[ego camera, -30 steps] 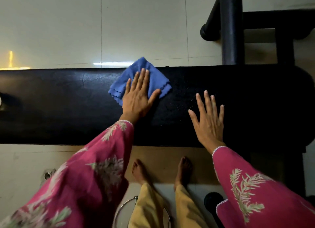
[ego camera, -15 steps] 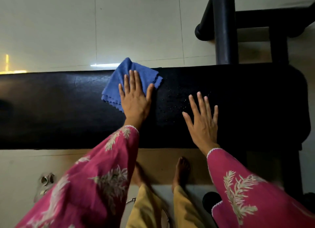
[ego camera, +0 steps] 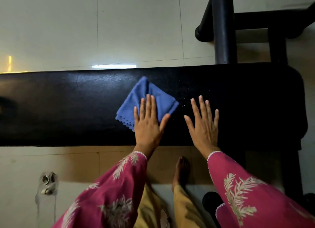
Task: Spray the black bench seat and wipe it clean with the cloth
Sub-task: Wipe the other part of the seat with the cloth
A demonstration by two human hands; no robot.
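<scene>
The black bench seat (ego camera: 68,108) runs across the view from left to right. A folded blue cloth (ego camera: 144,95) lies on its middle. My left hand (ego camera: 147,127) presses flat on the cloth's near corner, fingers spread and pointing away from me. My right hand (ego camera: 203,127) rests flat and empty on the bare seat just right of the cloth. Fine spray droplets (ego camera: 187,98) glint on the seat between and beyond the hands. No spray bottle is in view.
The bench's black frame posts (ego camera: 224,32) rise at the far right behind the seat. Pale floor tiles lie beyond and below the bench. A small floor drain (ego camera: 47,181) sits at the lower left. My bare foot (ego camera: 181,169) stands under the near edge, beside a dark round object (ego camera: 210,200).
My left hand has slid the cloth from the seat's far edge toward me and to the right, closer to my right hand. The right hand has stayed flat on the seat.
</scene>
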